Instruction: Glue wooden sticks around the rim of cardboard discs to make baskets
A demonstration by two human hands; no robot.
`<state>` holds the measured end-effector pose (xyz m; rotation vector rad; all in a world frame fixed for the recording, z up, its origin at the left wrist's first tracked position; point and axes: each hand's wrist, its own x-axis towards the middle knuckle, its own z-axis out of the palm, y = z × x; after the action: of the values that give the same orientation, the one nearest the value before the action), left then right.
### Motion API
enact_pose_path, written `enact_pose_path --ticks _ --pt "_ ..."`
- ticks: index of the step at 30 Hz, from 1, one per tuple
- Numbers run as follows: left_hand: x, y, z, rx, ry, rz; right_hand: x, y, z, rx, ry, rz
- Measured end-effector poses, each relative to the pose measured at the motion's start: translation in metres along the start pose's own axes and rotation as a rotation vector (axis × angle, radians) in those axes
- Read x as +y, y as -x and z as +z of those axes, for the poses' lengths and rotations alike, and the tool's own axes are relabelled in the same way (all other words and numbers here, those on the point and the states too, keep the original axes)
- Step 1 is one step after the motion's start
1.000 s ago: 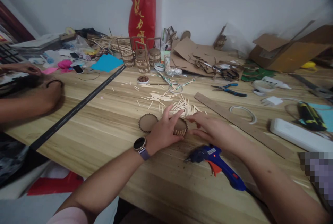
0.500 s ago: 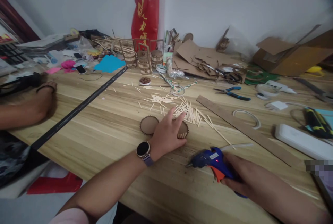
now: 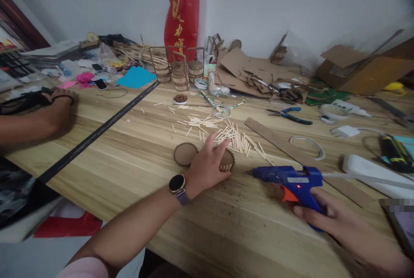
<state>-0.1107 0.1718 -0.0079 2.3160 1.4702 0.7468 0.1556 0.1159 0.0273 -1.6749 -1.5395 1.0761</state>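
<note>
Your right hand (image 3: 336, 220) wraps the handle of one blue glue gun (image 3: 293, 176); left of the gun, your left hand (image 3: 206, 168), fingers spread, partly covers one of two round cardboard bases (image 3: 185, 154).

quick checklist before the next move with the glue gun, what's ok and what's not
1. Glue gun held by its handle in the right hand: ok.
2. Indicator light lit: ok, it glows red.
3. Glue hot enough to flow: cannot tell.
4. Nozzle at the right-hand disc: not ok, a gap lies between them.
5. Left hand gripping that disc firmly: cannot tell, the hand covers part of it.
6. Loose sticks nearby: ok, piled just beyond the disc.
</note>
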Motion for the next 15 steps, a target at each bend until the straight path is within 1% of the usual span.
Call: enact_pose_path --ticks 2,4,6,8,10,12,15 --pt "0.0 0.001 0.0 0.01 0.023 0.001 0.008 0.001 0.001 -0.063 -0.155 0.095" --pt "0.0 0.001 0.0 0.013 0.038 0.0 0.014 -0.001 0.004 -0.12 -0.287 0.142" --pt "0.001 0.001 0.0 0.007 0.038 -0.008 0.019 -0.004 0.009 -0.174 -0.315 0.14" --pt "0.001 0.001 -0.001 -0.003 0.03 -0.019 0.023 -0.007 0.013 -0.192 -0.263 0.127" --pt "0.002 0.001 -0.001 -0.012 0.025 -0.029 0.026 -0.009 0.017 -0.155 -0.182 0.13" --pt "0.002 0.001 -0.001 -0.015 0.022 -0.033 0.027 -0.009 0.022 -0.088 -0.09 0.135" --pt "0.002 0.001 -0.001 -0.011 0.015 -0.027 0.02 -0.006 0.028 -0.009 0.018 0.104"
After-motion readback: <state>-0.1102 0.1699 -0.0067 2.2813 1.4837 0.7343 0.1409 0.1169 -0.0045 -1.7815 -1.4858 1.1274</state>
